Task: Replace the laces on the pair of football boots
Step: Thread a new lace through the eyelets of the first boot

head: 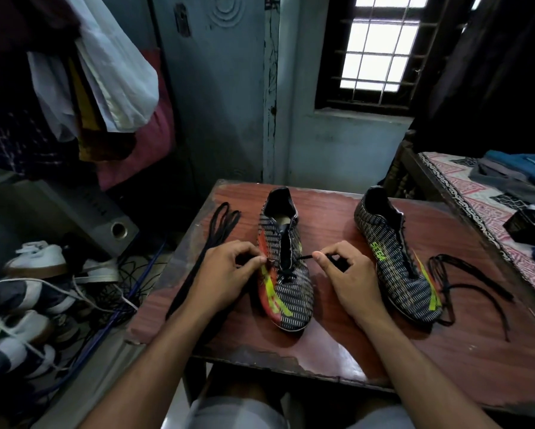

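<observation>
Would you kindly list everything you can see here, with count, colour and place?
Football boots: two, black with yellow-orange stripes, on table.
Loose laces: black; one bundle at table's left edge, another by the right boot.
Table: one, reddish-brown, centre.
Shoes: several, white and dark, floor left.
Speaker: one, grey, floor left.
Hanging clothes: several, mixed colours, upper left.
Window: one, barred, upper right.
Bed: patterned, right.
Left hand: pinching lace at centre boot.
Right hand: pinching lace end.
</observation>
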A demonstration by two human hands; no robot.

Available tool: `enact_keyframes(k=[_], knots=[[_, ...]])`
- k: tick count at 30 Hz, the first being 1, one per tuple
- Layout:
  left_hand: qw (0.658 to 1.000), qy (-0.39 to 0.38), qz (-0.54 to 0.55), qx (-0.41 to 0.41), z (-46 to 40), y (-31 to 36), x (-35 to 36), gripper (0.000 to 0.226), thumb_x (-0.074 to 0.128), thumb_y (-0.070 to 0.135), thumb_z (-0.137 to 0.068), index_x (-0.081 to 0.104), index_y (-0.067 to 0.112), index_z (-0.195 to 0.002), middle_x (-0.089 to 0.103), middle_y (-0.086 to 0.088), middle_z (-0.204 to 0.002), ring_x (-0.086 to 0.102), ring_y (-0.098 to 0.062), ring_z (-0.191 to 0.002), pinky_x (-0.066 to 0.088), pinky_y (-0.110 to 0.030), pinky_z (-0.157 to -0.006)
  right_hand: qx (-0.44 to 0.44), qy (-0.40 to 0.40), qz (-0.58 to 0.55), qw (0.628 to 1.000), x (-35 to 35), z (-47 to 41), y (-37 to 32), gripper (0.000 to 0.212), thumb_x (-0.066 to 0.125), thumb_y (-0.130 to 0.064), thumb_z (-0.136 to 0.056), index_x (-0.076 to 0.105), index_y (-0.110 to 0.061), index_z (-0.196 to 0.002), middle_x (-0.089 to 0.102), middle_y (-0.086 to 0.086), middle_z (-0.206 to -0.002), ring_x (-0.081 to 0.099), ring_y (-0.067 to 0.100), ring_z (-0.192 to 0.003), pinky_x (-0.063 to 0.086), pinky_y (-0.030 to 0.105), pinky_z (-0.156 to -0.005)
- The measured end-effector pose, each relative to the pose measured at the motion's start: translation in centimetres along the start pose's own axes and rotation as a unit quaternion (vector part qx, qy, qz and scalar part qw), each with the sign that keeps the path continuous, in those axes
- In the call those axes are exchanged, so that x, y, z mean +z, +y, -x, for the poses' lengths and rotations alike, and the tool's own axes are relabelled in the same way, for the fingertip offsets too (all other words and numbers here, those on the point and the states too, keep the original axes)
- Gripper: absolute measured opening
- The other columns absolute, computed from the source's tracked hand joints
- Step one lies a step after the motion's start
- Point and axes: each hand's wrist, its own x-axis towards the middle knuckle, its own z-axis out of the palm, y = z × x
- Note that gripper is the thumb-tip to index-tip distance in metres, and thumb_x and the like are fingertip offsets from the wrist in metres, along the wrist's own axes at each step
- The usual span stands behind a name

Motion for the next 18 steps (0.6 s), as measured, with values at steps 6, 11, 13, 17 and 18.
enact_keyframes(k=[6,11,13,17,18], knots=[[0.989,-0.101,-0.084,-0.069,0.6,1.7,-2.4,0.026,0.071,0.037,-0.096,0.072,0.029,-0.071,0.067,0.016,-0.06,0.061,0.0,-0.057,0.048,-0.026,-0.059,-0.089,0.015,0.072,0.993,0.2,0.2,0.1,0.008,0.075,-0.016,-0.091,0.068,-0.02,-0.089,0.058,-0.009,-0.096,0.059,0.004,-0.089,0.049,0.02,-0.081],[0.971,-0.189,-0.118,-0.081,2.7,5.5,-5.4,0.031,0.069,0.04,-0.097,0.07,0.02,-0.073,0.07,0.001,-0.065,0.065,-0.013,-0.056,0.052,-0.028,-0.054,-0.076,0.043,0.081,0.993,0.3,0.5,0.1,0.019,0.078,-0.02,-0.087,0.065,-0.018,-0.1,0.05,-0.006,-0.107,0.052,0.002,-0.09,0.049,0.021,-0.082],[0.969,-0.205,-0.1,-0.09,3.2,7.8,-6.8,0.021,0.069,0.032,-0.098,0.075,0.016,-0.086,0.073,-0.006,-0.07,0.063,-0.011,-0.052,0.047,-0.02,-0.047,-0.08,0.056,0.085,0.992,0.4,0.5,0.0,0.021,0.08,-0.02,-0.084,0.064,-0.017,-0.099,0.049,-0.006,-0.105,0.053,0.006,-0.09,0.053,0.029,-0.081],[0.979,-0.178,-0.006,-0.097,4.0,12.5,-9.2,0.029,0.068,0.022,-0.099,0.058,0.036,-0.123,0.074,-0.01,-0.073,0.063,-0.014,-0.054,0.048,-0.024,-0.049,-0.116,0.065,0.083,0.988,-0.1,0.7,-0.3,0.019,0.074,-0.022,-0.084,0.061,-0.017,-0.098,0.051,-0.005,-0.103,0.057,0.018,-0.094,0.054,0.041,-0.084],[0.978,-0.179,0.031,-0.098,4.0,13.4,-9.6,0.03,0.065,0.02,-0.1,0.055,0.034,-0.124,0.074,-0.013,-0.075,0.063,-0.017,-0.056,0.049,-0.026,-0.051,-0.13,0.066,0.08,0.986,-0.1,0.8,-0.4,0.018,0.071,-0.022,-0.085,0.06,-0.018,-0.098,0.052,-0.005,-0.102,0.057,0.02,-0.094,0.054,0.042,-0.083]])
